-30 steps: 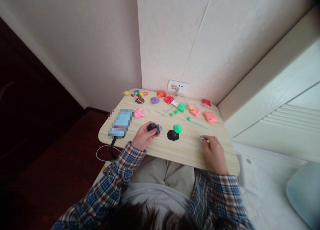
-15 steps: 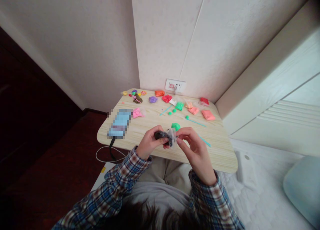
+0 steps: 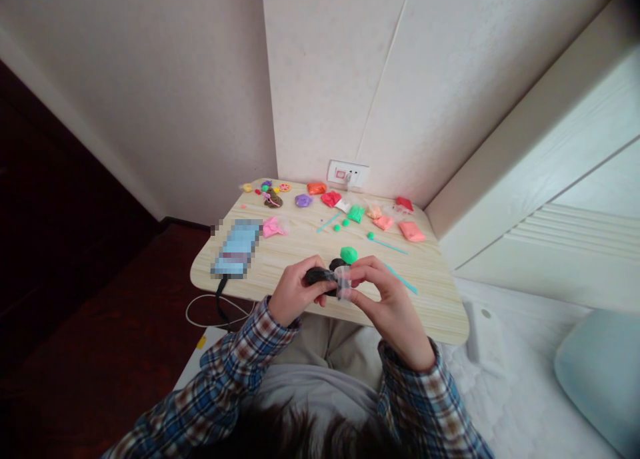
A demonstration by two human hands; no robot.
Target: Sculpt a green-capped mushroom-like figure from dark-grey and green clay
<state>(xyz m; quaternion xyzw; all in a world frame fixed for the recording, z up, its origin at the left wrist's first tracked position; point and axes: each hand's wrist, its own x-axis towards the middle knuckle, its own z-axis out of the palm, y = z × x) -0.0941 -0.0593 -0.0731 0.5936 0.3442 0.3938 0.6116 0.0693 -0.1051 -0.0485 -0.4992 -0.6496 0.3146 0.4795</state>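
Note:
My left hand is closed around a bag of black clay, held above the near part of the table. At the bag's clear plastic end, the thumb and fingers of my right hand pinch the film. A dark round lump shows just past the bag; whether it is joined to the bag's contents I cannot tell. Right behind it lies a larger green clay lump. A blue stick rests on the table beyond my right hand.
On the wooden table are several small green balls, thin blue sticks and bagged clay, including pink, purple and coral. A blurred phone-like screen with a cable lies left. A wall socket is behind.
My right fingers have shifted on the bag's plastic end, which now looks flatter and more spread. A dark lump shows beyond the bag. The view has shifted slightly.

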